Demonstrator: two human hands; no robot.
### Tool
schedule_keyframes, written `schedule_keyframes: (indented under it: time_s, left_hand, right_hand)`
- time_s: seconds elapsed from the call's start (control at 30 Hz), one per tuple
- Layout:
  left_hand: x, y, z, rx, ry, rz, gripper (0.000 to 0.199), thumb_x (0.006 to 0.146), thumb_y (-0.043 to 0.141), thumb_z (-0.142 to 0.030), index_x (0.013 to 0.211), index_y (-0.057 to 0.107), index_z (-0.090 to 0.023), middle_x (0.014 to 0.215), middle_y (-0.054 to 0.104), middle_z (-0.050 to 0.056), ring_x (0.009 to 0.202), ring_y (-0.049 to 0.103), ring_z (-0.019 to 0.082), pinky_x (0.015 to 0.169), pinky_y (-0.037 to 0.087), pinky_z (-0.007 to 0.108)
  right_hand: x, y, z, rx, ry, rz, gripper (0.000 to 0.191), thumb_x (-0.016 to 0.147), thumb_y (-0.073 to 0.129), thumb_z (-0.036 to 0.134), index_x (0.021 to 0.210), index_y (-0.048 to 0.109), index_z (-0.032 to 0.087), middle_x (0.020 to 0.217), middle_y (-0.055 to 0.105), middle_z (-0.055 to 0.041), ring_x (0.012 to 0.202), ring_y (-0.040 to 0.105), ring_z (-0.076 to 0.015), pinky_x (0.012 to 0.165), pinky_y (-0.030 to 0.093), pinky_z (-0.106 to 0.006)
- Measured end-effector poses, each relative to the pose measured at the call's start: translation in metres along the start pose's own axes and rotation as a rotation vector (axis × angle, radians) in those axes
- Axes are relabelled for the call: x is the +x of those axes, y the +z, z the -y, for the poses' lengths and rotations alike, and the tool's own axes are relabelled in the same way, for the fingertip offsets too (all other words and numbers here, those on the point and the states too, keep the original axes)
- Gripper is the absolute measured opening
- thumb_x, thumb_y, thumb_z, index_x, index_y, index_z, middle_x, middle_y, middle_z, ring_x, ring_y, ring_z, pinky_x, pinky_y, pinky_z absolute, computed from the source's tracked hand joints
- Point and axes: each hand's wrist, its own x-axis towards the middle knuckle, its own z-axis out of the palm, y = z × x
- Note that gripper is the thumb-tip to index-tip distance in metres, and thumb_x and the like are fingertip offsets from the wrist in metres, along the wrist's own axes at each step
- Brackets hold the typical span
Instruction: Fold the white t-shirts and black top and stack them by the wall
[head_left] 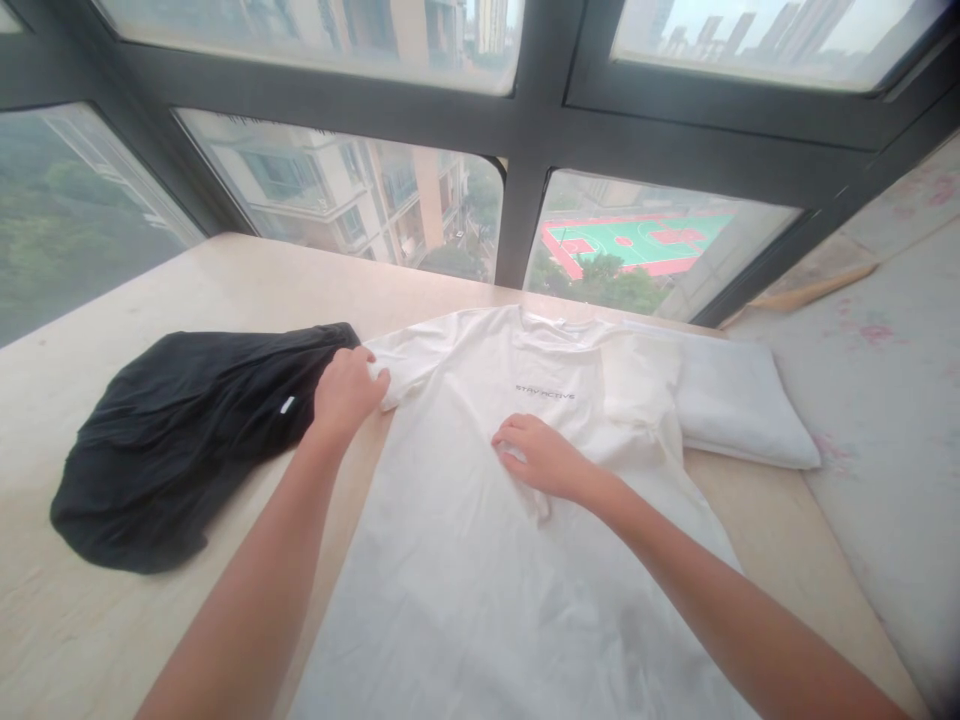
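Observation:
A white T-shirt [465, 560] lies spread out, its neckline toward the window and small dark lettering on its chest. At the end of its left-hand sleeve, my left hand [346, 392] is closed on the fabric, with the fingers and thumb bent round the cuff. My right hand [541, 455] rests over the chest just below the lettering, its fingers loosely bent and the thumb a little apart. Creases run through the cloth beneath that hand. The other sleeve [641, 375] lies crumpled back over the shirt's side.
A dark bundled garment [195, 430] with a small white tag lies left of my left hand. Folded white cloth [742, 400] sits partly beneath the shirt's right side. Grey window frames [525, 150] border the pale ledge [247, 275]; a floral surface [892, 420] rises at right.

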Motion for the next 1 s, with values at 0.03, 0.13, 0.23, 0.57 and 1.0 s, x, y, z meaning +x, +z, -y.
schedule_keyframes:
  time_s: [0.03, 0.13, 0.23, 0.57, 1.0]
  left_hand:
    - [0.014, 0.003, -0.006, 0.006, 0.048, -0.015, 0.046, 0.087, 0.048, -0.044, 0.124, 0.059, -0.019, 0.127, 0.060, 0.017, 0.117, 0.058, 0.033, 0.094, 0.047, 0.042]
    - [0.060, 0.011, -0.021, 0.018, 0.083, 0.042, 0.060, 0.087, 0.050, -0.052, 0.137, 0.051, -0.020, 0.140, 0.052, 0.019, 0.128, 0.051, 0.037, 0.099, 0.045, 0.046]
    - [0.101, 0.014, -0.025, 0.039, 0.077, 0.166, 0.051, 0.082, 0.058, -0.053, 0.118, 0.065, -0.018, 0.125, 0.063, 0.019, 0.115, 0.060, 0.037, 0.091, 0.049, 0.043]
    - [0.131, 0.005, -0.009, 0.124, 0.021, 0.262, 0.048, 0.081, 0.055, -0.060, 0.100, 0.070, -0.019, 0.115, 0.070, 0.016, 0.104, 0.063, 0.032, 0.083, 0.048, 0.037]
    - [0.107, -0.032, 0.021, -0.228, 0.086, 0.409, 0.029, 0.063, 0.068, -0.046, 0.078, 0.067, -0.021, 0.084, 0.071, 0.003, 0.078, 0.064, 0.020, 0.067, 0.047, 0.027]
  right_hand:
    - [0.001, 0.001, 0.000, -0.003, 0.003, -0.006, 0.019, 0.090, 0.055, 0.013, 0.103, 0.067, 0.020, 0.109, 0.064, -0.0067, 0.106, 0.057, -0.0208, 0.095, 0.047, -0.037]
    - [0.001, 0.008, -0.001, 0.000, 0.010, -0.051, 0.020, 0.089, 0.055, 0.011, 0.102, 0.067, 0.020, 0.108, 0.063, -0.0064, 0.104, 0.056, -0.0203, 0.094, 0.047, -0.036]
    - [0.000, 0.013, -0.003, 0.023, 0.018, -0.097, 0.020, 0.088, 0.055, 0.010, 0.101, 0.067, 0.021, 0.106, 0.062, -0.0059, 0.103, 0.056, -0.0199, 0.093, 0.048, -0.036]
    - [0.001, 0.015, -0.009, 0.058, 0.009, -0.115, 0.020, 0.089, 0.055, 0.009, 0.101, 0.067, 0.020, 0.105, 0.061, -0.0059, 0.100, 0.054, -0.0193, 0.093, 0.048, -0.035]
    - [0.003, 0.015, -0.005, 0.019, 0.024, -0.110, 0.021, 0.087, 0.056, 0.007, 0.100, 0.065, 0.021, 0.103, 0.061, -0.0053, 0.100, 0.055, -0.0195, 0.090, 0.047, -0.035]
